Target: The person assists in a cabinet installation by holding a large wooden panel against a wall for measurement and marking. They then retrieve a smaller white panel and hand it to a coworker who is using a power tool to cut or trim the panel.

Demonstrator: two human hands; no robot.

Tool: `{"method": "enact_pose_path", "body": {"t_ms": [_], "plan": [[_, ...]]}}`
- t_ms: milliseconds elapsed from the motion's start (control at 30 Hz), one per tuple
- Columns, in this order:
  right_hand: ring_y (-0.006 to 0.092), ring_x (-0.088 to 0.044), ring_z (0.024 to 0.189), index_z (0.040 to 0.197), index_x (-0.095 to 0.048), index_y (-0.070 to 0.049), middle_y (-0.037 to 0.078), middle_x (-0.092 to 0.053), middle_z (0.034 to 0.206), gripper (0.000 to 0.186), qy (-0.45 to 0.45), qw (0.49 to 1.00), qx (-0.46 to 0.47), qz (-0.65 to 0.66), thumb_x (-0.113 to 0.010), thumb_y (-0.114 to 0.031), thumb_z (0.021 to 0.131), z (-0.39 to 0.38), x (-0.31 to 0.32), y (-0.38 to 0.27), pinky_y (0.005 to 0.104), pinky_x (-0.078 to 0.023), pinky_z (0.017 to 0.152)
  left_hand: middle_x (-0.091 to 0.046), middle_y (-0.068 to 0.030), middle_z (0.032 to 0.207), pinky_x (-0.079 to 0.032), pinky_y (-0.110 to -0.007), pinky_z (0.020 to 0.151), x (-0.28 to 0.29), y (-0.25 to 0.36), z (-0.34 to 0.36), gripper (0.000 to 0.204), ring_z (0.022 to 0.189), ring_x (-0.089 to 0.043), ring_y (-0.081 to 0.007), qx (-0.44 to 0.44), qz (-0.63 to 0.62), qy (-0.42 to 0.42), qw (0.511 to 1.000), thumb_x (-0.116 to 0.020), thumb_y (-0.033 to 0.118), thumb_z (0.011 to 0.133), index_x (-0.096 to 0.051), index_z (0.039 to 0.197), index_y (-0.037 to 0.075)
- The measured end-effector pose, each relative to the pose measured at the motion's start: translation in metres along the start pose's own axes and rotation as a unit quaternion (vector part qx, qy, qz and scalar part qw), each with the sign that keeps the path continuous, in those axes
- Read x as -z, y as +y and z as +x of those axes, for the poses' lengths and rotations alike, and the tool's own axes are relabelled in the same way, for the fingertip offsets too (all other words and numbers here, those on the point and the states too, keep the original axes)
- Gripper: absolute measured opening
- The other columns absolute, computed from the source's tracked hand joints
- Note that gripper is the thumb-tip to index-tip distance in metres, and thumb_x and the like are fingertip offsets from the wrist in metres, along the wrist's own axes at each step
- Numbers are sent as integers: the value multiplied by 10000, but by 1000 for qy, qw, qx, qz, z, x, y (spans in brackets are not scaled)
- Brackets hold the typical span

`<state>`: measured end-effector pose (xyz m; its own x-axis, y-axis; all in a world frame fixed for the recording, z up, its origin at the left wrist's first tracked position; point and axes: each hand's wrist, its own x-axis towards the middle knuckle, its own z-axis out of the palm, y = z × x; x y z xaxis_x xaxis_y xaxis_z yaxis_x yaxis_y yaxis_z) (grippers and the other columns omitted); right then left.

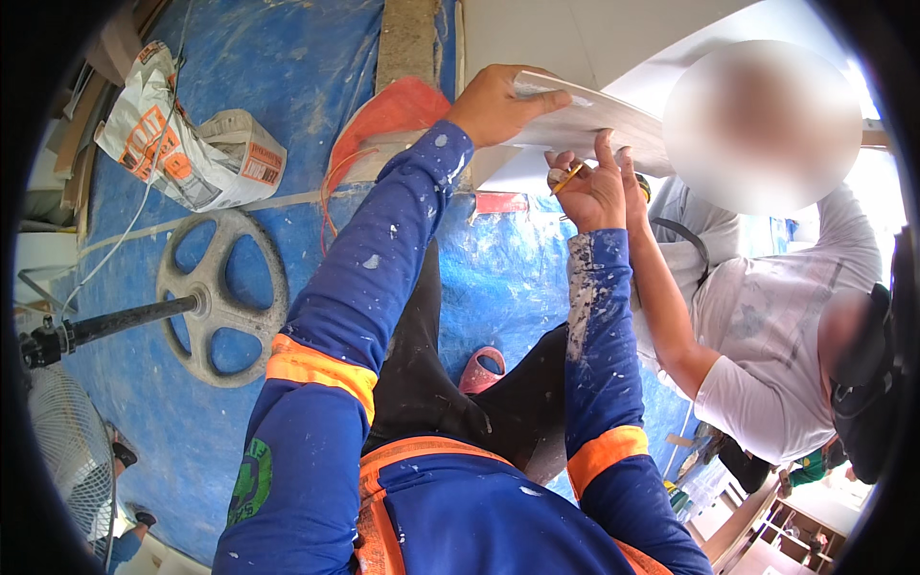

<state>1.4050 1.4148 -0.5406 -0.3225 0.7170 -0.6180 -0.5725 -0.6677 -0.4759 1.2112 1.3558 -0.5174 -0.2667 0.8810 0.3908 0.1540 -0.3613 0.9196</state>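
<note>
A thin, flat, pale wood-look board (632, 125) is held out in front of me. My left hand (494, 105) is closed on its left end, the thumb over the face and the fingers hidden behind. Just below the board, my right hand (591, 196) is turned palm up with a slim yellow pencil (567, 178) between its fingers. One or two of its fingertips reach up to the board's lower edge. Beside it rises the hand (634, 196) of a co-worker, close to the same edge.
The co-worker in a pale T-shirt (752, 355) stands close on my right. Blue sheeting (326, 77) covers the floor. To my left are a fan's round base (273, 278) with its pole (134, 321), and crumpled printed bags (182, 158). A pink slipper (479, 372) shows below me.
</note>
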Motion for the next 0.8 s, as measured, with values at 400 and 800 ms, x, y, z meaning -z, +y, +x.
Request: {"method": "enact_pose_path", "body": {"t_ms": [400,800], "plan": [[204,-567,733,1257,-433,5,151,-509,1074,751,-34,999,3,-37,-812,-476,822,-18,-9,3,316,-400,608,-725,-115,1130,-535,-325,882,1,3,-1,427,1008,-686,-200,-37,44,12,998,-775,288,890,-675,1217,32],[209,-565,756,1239,-469,-25,123,-523,1067,686,-18,1000,0,-14,-808,-460,832,-23,-13,3,320,-404,614,-748,-125,1046,-546,-336,830,-5,1,2,364,932,-708,-224,-44,23,33,998,-783,258,857,-713,1126,23]]}}
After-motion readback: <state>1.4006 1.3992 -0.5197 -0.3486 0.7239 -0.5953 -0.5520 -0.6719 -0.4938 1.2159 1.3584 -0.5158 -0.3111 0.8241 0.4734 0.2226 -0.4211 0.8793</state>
